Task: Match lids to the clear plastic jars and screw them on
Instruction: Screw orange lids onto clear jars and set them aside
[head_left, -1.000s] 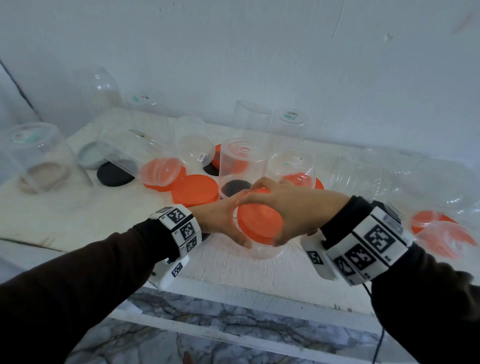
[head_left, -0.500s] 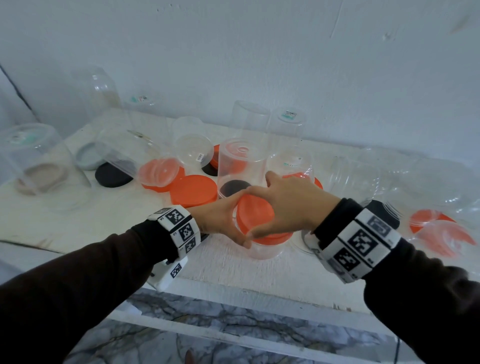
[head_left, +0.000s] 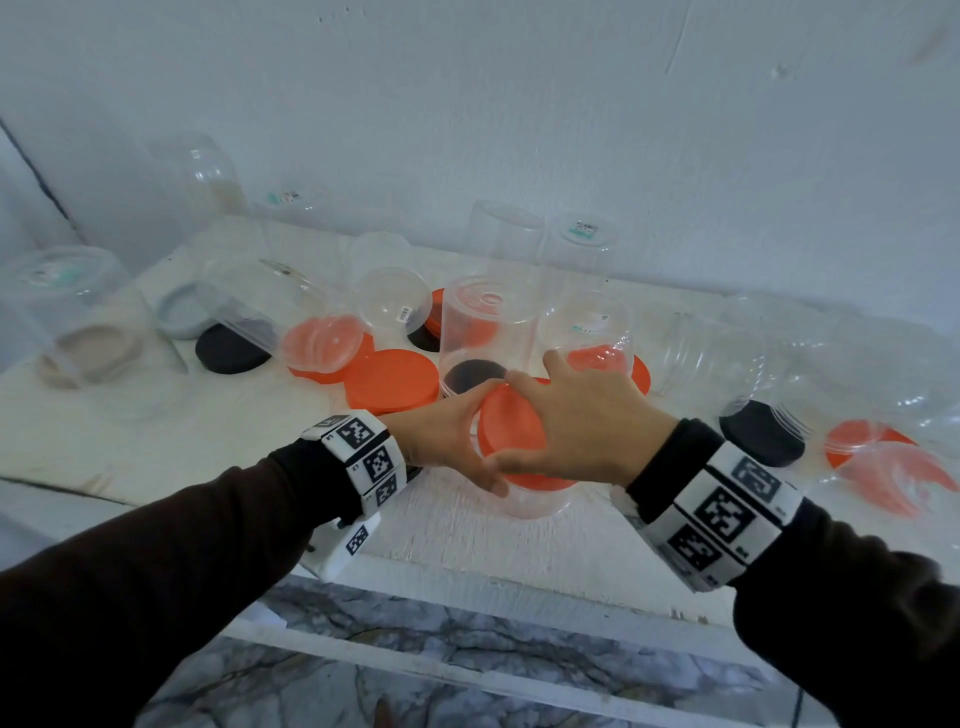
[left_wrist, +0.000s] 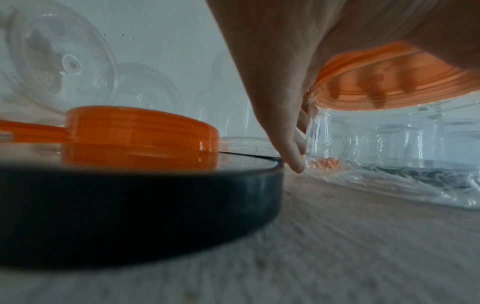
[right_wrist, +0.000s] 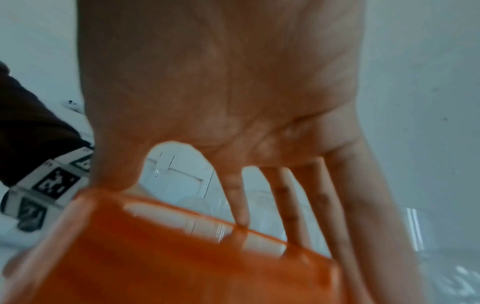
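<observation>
A clear plastic jar (head_left: 537, 501) stands upright near the front of the white table (head_left: 218, 441). On its mouth sits an orange lid (head_left: 506, 428). My left hand (head_left: 462, 441) grips the jar's left side just under the lid, with the thumb on the near wall. From above, my right hand (head_left: 571, 426) grips the lid's rim, thumb at the front and fingers curled over the far edge. The left wrist view shows the jar (left_wrist: 389, 148) under the lid (left_wrist: 384, 86). In the right wrist view the fingers (right_wrist: 291, 205) curl over the lid (right_wrist: 182, 257).
Loose orange lids (head_left: 392, 379) and black lids (head_left: 234, 348) lie among several upturned and tipped clear jars (head_left: 488, 322) behind my hands. Another black lid (head_left: 761, 434) lies to the right. One black lid (left_wrist: 130, 205) is right under my left wrist. The table's front edge (head_left: 467, 577) is close below.
My right hand has twisted clockwise on the orange lid, fingers swinging from pointing left to pointing away. The left hand stays around the jar.
</observation>
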